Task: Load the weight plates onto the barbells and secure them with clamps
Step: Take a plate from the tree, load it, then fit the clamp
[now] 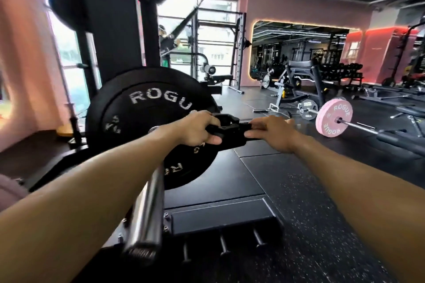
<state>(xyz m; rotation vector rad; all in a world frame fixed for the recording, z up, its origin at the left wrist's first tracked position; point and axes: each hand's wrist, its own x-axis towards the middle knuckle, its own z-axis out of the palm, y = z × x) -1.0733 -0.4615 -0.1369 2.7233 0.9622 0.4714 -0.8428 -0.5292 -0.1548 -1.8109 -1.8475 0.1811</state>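
A black Rogue bumper plate (128,117) sits on the steel barbell sleeve (147,216), whose end points toward me at the lower middle. In front of the plate a black clamp (227,130) is held between both hands. My left hand (195,128) grips the clamp's left side, thumb underneath. My right hand (273,131) holds its right end with curled fingers. How the clamp sits relative to the sleeve is hidden by my left arm.
A second barbell with a pink Rogue plate (333,119) lies on the floor at right, with a small black plate (308,109) behind it. A black rack upright (110,18) rises at left. A black platform edge (220,220) with pegs is below. Benches and racks stand beyond.
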